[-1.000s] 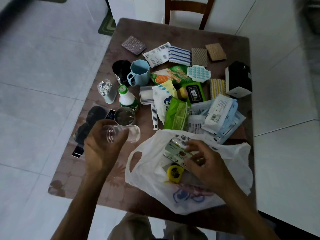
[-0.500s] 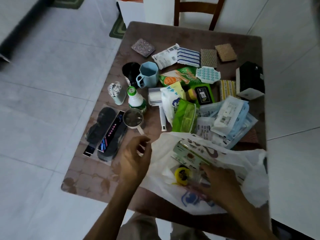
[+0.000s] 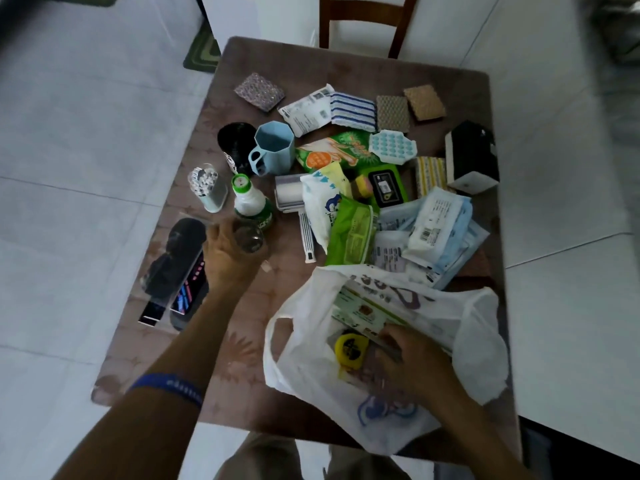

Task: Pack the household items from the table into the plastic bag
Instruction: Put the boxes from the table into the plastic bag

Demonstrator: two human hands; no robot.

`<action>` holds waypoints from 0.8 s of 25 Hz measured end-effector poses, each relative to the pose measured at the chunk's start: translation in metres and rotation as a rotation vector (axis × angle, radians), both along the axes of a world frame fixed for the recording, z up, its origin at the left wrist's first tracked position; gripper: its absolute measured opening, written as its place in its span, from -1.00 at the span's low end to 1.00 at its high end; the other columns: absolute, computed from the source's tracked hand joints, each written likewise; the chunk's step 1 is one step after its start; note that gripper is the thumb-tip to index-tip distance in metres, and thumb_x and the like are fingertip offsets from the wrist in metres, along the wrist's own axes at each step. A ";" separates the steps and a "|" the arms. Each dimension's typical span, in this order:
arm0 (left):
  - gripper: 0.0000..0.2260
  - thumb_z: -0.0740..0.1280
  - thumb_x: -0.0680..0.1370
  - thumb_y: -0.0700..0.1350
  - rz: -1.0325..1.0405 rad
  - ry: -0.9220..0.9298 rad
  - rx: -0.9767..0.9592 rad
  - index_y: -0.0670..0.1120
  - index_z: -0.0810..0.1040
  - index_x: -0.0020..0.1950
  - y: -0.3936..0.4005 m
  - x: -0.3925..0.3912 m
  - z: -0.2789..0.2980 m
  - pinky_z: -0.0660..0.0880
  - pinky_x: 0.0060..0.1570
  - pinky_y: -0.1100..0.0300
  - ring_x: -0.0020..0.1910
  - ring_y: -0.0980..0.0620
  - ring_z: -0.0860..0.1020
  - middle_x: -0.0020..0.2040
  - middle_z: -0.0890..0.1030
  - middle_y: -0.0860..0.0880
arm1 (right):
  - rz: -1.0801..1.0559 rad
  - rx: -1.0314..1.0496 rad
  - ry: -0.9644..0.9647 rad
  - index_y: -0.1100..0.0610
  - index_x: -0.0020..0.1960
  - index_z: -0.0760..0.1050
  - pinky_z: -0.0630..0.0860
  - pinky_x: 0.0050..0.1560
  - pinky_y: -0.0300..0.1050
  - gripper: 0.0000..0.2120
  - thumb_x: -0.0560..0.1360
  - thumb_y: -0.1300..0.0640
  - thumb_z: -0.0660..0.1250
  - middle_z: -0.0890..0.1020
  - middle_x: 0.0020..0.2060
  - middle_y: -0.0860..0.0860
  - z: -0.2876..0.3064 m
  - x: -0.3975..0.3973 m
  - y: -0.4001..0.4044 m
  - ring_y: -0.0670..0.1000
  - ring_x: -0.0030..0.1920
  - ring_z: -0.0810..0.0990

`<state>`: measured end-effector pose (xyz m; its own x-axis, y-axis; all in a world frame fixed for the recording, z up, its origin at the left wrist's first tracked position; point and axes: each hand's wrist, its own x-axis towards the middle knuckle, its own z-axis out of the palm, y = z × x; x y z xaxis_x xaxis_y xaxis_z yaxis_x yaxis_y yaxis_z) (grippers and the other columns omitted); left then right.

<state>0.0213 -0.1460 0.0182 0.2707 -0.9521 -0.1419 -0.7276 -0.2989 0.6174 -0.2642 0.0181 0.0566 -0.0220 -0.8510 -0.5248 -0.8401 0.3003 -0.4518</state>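
A white plastic bag (image 3: 311, 368) lies open on the near right of the brown table (image 3: 346, 64). Inside it I see a yellow tape measure (image 3: 349, 348) and a green-and-white box (image 3: 363, 310). My right hand (image 3: 415, 362) is inside the bag's mouth with its fingers curled over the contents; what they grip is hidden. My left hand (image 3: 227, 254) reaches out to the left of the bag and closes around a small metal cup (image 3: 249, 237) with a handle, which stands just in front of a green-capped white bottle (image 3: 247, 199).
Many items crowd the table beyond the bag: a blue mug (image 3: 273, 147), a black cup (image 3: 235, 140), a swab holder (image 3: 206, 185), a green wipes pack (image 3: 353, 233), sponges, packets and a black box (image 3: 471, 154). Black insoles (image 3: 176, 265) lie at the left edge. A chair (image 3: 367, 15) stands behind.
My left hand held a clear cup, carried it to the bag, and has now swung back left onto the metal cup. My right hand has sunk deeper into the bag.
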 end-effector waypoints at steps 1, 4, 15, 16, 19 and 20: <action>-0.40 0.52 0.26 0.18 0.045 0.047 -0.046 0.04 0.42 0.21 0.005 0.001 0.011 0.56 0.08 -0.06 0.11 -0.12 0.51 0.19 0.46 -0.09 | -0.067 -0.007 -0.048 0.03 0.07 0.54 0.54 0.02 -0.10 -0.81 0.50 -0.01 0.32 0.64 -0.02 -0.06 0.004 -0.003 0.002 0.01 0.04 0.60; -0.36 0.52 0.31 0.18 0.032 0.205 -0.195 0.03 0.38 0.29 0.035 -0.004 0.071 0.53 0.00 0.24 0.10 0.03 0.54 0.24 0.49 -0.06 | -0.295 -0.149 -0.358 -0.18 0.18 0.44 0.54 0.00 -0.29 -0.63 0.44 0.10 0.43 0.58 0.08 -0.23 0.028 -0.005 -0.003 -0.13 0.11 0.58; -0.19 0.45 0.30 0.31 -0.384 -0.050 0.294 0.09 0.25 0.47 0.113 -0.066 0.047 0.38 0.26 -0.03 0.35 -0.09 0.38 0.41 0.37 -0.02 | -0.060 0.007 -0.214 -0.16 0.15 0.47 0.58 0.01 -0.09 -0.51 0.28 -0.29 0.43 0.59 0.01 -0.23 0.017 -0.006 -0.012 -0.14 0.01 0.59; -0.19 0.50 0.33 0.18 -0.355 0.004 0.392 0.07 0.23 0.49 0.113 -0.063 0.041 0.39 0.23 0.02 0.32 -0.11 0.43 0.40 0.41 -0.05 | -0.049 0.058 -0.186 -0.14 0.09 0.48 0.57 -0.01 -0.09 -0.54 0.27 -0.31 0.41 0.61 -0.03 -0.23 0.008 -0.005 -0.006 -0.15 -0.03 0.59; -0.50 0.44 0.40 -0.13 -0.319 0.066 0.346 -0.02 0.49 0.34 0.113 -0.064 0.044 0.48 -0.04 0.15 0.03 -0.07 0.60 0.14 0.64 -0.08 | -0.082 0.112 -0.359 -0.13 0.14 0.49 0.51 0.05 -0.15 -0.59 0.35 -0.23 0.42 0.59 -0.01 -0.24 -0.010 0.011 -0.003 -0.17 0.02 0.56; -0.58 0.43 0.40 -0.17 -0.327 0.095 0.301 -0.04 0.56 0.25 0.113 -0.065 0.048 0.52 -0.11 0.13 -0.08 -0.03 0.62 0.03 0.68 -0.06 | -0.104 0.125 -0.444 -0.11 0.17 0.50 0.50 0.09 -0.13 -0.63 0.40 -0.17 0.41 0.60 0.02 -0.23 -0.016 0.019 -0.004 -0.16 0.06 0.56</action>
<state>-0.0433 -0.0330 0.0664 -0.0645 -0.8982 -0.4349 -0.7578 -0.2394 0.6069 -0.2456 0.0136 0.0402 0.1453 -0.7860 -0.6009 -0.5366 0.4476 -0.7154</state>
